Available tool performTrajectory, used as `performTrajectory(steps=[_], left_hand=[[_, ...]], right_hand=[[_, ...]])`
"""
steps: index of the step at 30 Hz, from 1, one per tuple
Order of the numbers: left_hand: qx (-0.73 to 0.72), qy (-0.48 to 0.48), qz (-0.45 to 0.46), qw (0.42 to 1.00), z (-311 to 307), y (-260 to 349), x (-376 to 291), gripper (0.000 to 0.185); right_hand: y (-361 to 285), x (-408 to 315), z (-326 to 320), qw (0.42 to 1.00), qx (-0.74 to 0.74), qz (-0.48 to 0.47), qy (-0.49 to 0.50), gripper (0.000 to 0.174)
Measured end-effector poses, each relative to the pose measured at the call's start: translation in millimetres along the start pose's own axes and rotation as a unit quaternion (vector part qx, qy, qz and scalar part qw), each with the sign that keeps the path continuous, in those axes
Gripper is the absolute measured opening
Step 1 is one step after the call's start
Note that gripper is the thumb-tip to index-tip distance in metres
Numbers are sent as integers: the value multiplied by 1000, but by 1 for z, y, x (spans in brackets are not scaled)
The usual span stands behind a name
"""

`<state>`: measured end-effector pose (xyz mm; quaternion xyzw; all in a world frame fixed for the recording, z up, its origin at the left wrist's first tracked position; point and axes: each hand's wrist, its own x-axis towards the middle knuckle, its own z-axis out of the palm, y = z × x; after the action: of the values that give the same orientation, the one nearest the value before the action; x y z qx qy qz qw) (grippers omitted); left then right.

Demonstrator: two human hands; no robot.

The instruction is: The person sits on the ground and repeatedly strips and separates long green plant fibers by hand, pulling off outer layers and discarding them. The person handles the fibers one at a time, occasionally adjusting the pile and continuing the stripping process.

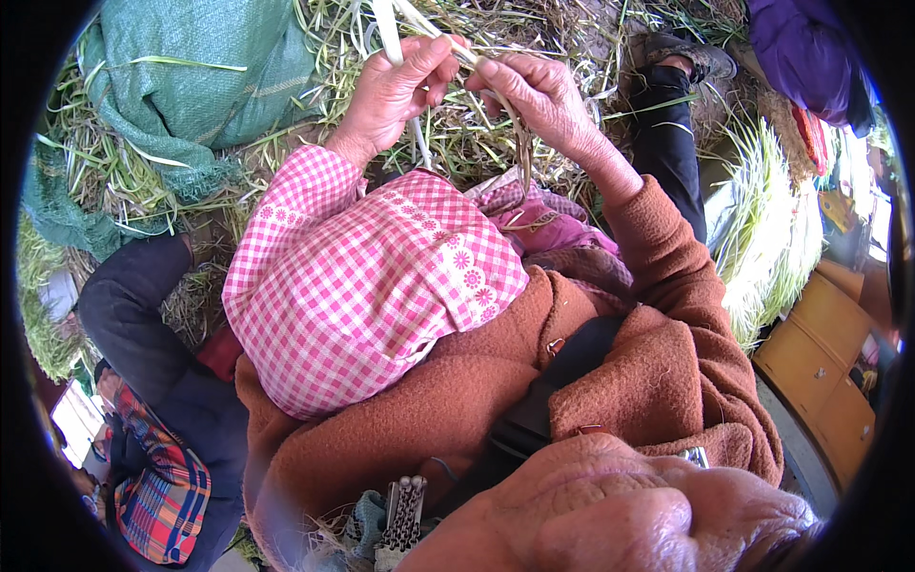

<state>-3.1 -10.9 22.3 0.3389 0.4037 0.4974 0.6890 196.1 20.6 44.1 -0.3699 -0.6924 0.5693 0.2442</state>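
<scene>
My left hand (407,89) pinches a long pale-green plant stalk (422,18) between thumb and forefinger. A flat pale leaf (388,32) passes behind its fingers, and a thin stem (420,143) shows below them. Close by on the right, my right hand (532,96) grips the lower part of the stalk with thumb and forefinger. From that grip hangs a limp, brownish withered strip (525,154). The stalk's upper end runs out of the picture. Below the hands is my lap, with a pink gingham sleeve cover (372,286) in front of it.
Loose leaves and straw (279,154) litter the ground around a green woven sack (200,79). At right are bundled pale-green shoots (768,236) and a yellow-brown cabinet (815,350). A person in a plaid sleeve (164,493) is at lower left; purple clothing (800,57) shows at upper right.
</scene>
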Motion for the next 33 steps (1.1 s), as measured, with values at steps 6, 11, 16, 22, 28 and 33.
performTrajectory(steps=[6, 11, 16, 22, 28, 33], left_hand=[[37, 23, 21, 999, -2, -4, -1, 27], [36, 25, 60, 997, -2, -3, -2, 24], [70, 22, 74, 995, -1, -2, -4, 24], [85, 36, 97, 991, 1, -1, -6, 25], [41, 29, 128, 990, 0, 1, -6, 25], [48, 35, 118, 991, -2, -1, -5, 26]], right_hand=[[4, 3, 8, 995, 94, 18, 27, 33], [6, 6, 5, 981, 180, 29, 60, 33], [7, 8, 8, 987, 154, 32, 19, 33], [9, 11, 18, 972, 222, -15, 73, 25], [7, 16, 13, 923, 359, 8, 141, 18], [7, 15, 17, 959, 265, -41, 94, 17]])
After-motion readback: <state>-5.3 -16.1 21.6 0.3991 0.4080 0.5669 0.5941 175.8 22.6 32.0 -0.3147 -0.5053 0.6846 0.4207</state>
